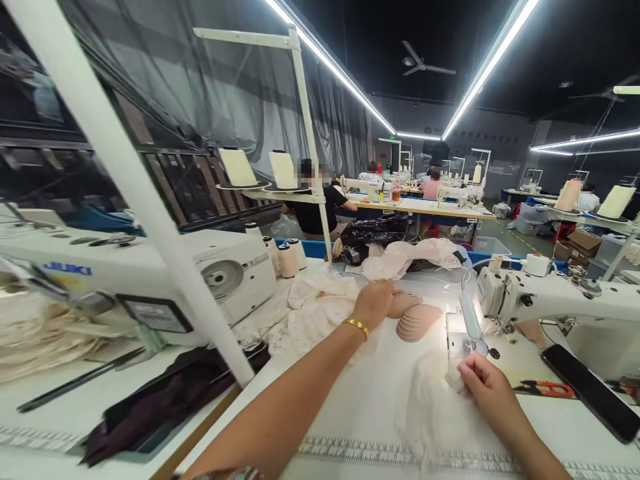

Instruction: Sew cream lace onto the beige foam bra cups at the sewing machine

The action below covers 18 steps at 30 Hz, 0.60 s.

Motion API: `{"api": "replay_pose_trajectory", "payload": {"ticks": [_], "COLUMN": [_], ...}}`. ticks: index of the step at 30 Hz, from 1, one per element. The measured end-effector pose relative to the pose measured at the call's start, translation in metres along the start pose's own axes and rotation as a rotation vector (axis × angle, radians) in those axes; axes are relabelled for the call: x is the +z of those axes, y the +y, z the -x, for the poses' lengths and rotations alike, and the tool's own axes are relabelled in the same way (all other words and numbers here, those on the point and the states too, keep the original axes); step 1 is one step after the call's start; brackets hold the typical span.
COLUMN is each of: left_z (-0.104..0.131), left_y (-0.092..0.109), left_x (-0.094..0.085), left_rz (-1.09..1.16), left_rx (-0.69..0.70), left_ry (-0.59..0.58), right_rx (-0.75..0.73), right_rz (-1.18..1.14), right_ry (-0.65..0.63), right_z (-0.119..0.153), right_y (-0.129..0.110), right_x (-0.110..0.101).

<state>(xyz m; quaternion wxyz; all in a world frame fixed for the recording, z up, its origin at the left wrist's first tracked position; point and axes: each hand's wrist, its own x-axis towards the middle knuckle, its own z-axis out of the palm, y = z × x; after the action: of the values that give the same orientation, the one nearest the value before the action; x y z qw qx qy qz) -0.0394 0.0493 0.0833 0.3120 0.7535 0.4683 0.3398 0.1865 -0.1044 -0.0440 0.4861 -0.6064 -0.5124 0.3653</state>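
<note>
My left hand (374, 300), with a gold bracelet at its wrist, reaches across the table to a small pile of beige fabric pieces (406, 305). Its fingers are blurred and partly hidden, so I cannot tell whether they grip a piece. Beside that pile lies a fanned stack of similar rounded beige pieces (417, 323). My right hand (484, 381) pinches the edge of sheer white fabric (430, 407) just in front of the sewing machine's needle area (470, 343). The sewing machine (545, 297) stands to the right, its lamp lit.
Cream lace (320, 300) is heaped left of the pile, and pale lace (407, 257) lies at the back. Red-handled thread snips (545, 388) and a black phone (593, 390) lie at the right. A white pole (135, 193) crosses the left. A co-worker (320, 207) sits ahead.
</note>
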Motion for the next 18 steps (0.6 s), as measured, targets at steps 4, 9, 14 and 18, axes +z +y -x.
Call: {"api": "replay_pose_trajectory", "payload": {"ticks": [4, 9, 14, 18], "left_z": [0.013, 0.047, 0.058, 0.042], "left_y": [0.006, 0.014, 0.026, 0.038], "left_x": [0.010, 0.037, 0.057, 0.059], "left_rz": [0.047, 0.047, -0.030, -0.030], "left_rx": [-0.028, 0.024, 0.105, 0.359], "left_ry": [-0.216, -0.455, -0.488, -0.729], "right_rx": [0.037, 0.071, -0.018, -0.086], "right_rz": [-0.100, -0.184, -0.134, -0.069], "right_ry": [-0.015, -0.042, -0.040, -0.075], "right_z": [-0.001, -0.002, 0.006, 0.015], "right_y": [-0.006, -0.008, -0.015, -0.025], "right_x": [-0.004, -0.010, -0.008, -0.010]}}
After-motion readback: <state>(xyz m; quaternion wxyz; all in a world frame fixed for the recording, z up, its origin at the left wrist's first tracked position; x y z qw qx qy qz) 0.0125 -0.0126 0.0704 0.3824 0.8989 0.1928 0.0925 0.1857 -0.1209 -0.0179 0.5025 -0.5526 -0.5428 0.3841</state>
